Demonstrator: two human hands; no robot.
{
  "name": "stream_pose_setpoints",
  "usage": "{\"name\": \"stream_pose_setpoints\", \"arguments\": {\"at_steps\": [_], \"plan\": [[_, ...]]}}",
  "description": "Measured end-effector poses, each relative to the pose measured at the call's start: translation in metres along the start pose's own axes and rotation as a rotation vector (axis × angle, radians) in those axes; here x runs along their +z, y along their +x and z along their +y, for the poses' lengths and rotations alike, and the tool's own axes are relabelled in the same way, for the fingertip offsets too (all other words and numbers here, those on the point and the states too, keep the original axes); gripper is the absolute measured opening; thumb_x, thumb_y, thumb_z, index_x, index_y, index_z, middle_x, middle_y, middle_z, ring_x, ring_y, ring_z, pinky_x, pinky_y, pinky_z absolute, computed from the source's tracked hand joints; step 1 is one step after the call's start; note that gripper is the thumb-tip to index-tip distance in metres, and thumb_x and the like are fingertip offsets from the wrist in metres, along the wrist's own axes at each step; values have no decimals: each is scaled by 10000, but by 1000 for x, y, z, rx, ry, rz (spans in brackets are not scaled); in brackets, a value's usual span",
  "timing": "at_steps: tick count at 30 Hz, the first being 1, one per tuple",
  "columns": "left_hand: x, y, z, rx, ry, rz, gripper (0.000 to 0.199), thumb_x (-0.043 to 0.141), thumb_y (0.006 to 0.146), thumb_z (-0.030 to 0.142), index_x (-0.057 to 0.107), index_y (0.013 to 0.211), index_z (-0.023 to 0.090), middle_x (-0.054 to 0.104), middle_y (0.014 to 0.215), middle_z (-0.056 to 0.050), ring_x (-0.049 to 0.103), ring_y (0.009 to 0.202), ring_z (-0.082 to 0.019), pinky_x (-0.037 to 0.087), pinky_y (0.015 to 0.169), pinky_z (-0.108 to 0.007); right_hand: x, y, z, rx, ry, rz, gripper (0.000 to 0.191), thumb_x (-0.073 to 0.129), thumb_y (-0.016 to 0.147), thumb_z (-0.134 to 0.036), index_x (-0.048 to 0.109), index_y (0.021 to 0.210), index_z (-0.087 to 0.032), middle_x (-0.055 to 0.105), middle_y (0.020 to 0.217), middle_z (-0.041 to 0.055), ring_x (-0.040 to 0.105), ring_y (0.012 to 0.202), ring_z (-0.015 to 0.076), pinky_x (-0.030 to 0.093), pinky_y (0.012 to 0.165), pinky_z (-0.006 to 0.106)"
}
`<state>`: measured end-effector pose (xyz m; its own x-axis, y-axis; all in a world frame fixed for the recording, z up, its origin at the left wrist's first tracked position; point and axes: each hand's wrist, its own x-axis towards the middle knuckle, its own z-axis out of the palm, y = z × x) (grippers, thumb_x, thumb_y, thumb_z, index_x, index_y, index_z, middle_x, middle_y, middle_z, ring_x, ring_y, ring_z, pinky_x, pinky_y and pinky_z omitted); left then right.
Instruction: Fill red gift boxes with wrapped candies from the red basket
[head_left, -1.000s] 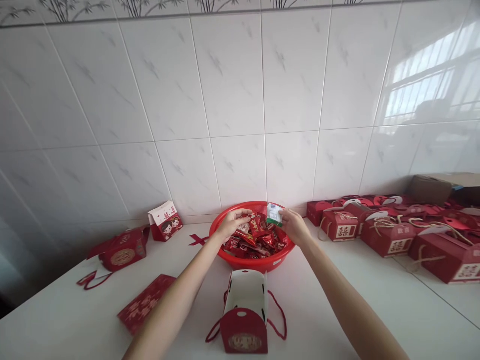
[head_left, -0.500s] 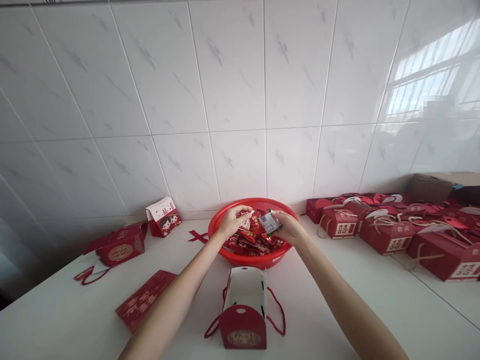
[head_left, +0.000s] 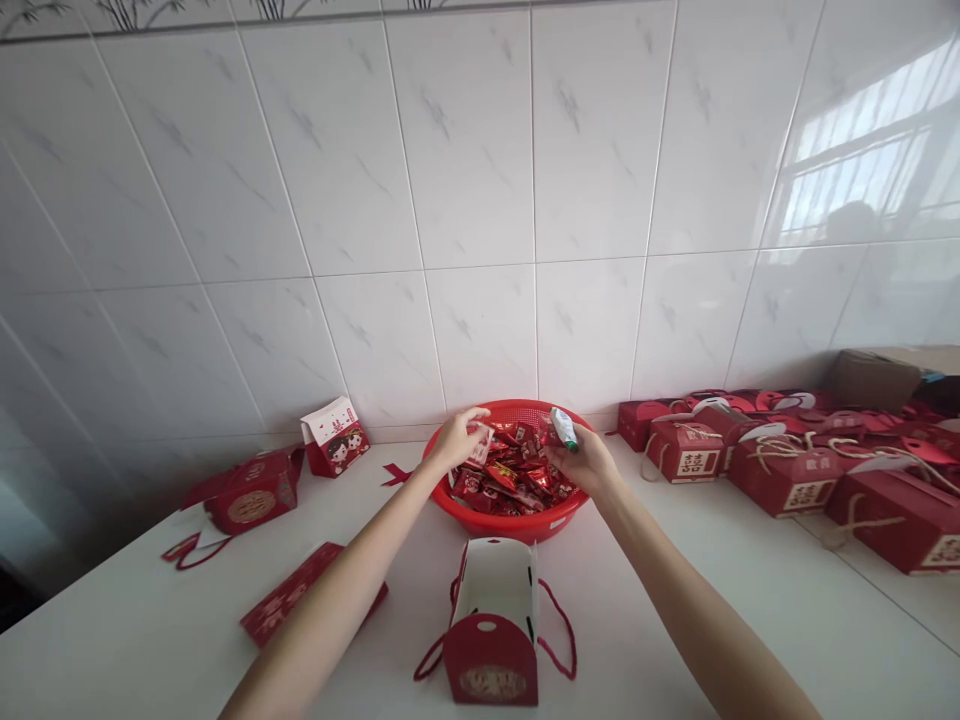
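Red-wrapped sweets (head_left: 499, 478) heap up in our red plastic basket (head_left: 510, 526) on the desk (head_left: 112, 590), and here we go: our left hand (head_left: 454, 440) pinches a white-and-red packet (head_left: 480, 445), our right hand (head_left: 586, 462) grips a white-and-green packet (head_left: 564, 429), the hands apart over the sweets, an open red gift box (head_left: 493, 620) just in front!
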<state>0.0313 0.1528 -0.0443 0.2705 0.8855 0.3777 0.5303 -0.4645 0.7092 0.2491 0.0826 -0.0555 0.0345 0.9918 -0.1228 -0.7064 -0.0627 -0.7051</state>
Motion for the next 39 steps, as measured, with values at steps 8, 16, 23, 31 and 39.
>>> {"name": "stream_pose_setpoints", "arguments": {"at_steps": [8,16,23,31,39], "plan": [[9,3,19,97,232,-608,395,770,672,421,752,1033,262,767,1113,-53,701,1025,-285,533,862,-315,-4,6,2,-10,-6,-23,117,600,881,-286,589,782,-224,678,768,39,673,753,188,579,667,312],[66,18,41,-87,735,-748,533,899,336,293,746,842,225,747,1097,-165,666,1028,-453,517,893,-533,10,-16,-6,37,112,36,95,595,809,-116,637,786,-198,678,714,36,654,661,157,578,612,252],[60,18,63,-237,948,-1032,358,891,399,220,742,720,166,758,1023,-164,674,1011,-462,472,964,-624,8,-14,-4,14,140,35,104,586,790,-69,651,798,-150,705,717,71,669,631,163,585,582,249],[76,10,49,39,1015,-849,198,860,489,227,733,614,141,757,979,-234,690,997,-449,538,894,-507,2,-7,-2,-23,137,8,97,670,734,-79,650,757,-171,700,706,45,665,619,155,589,581,252],[50,11,37,76,684,-620,220,686,676,174,560,496,186,713,675,-128,710,790,-336,522,742,-382,-3,-3,1,-37,125,3,71,667,738,-107,664,771,-170,707,721,54,672,656,162,600,617,269]]}}
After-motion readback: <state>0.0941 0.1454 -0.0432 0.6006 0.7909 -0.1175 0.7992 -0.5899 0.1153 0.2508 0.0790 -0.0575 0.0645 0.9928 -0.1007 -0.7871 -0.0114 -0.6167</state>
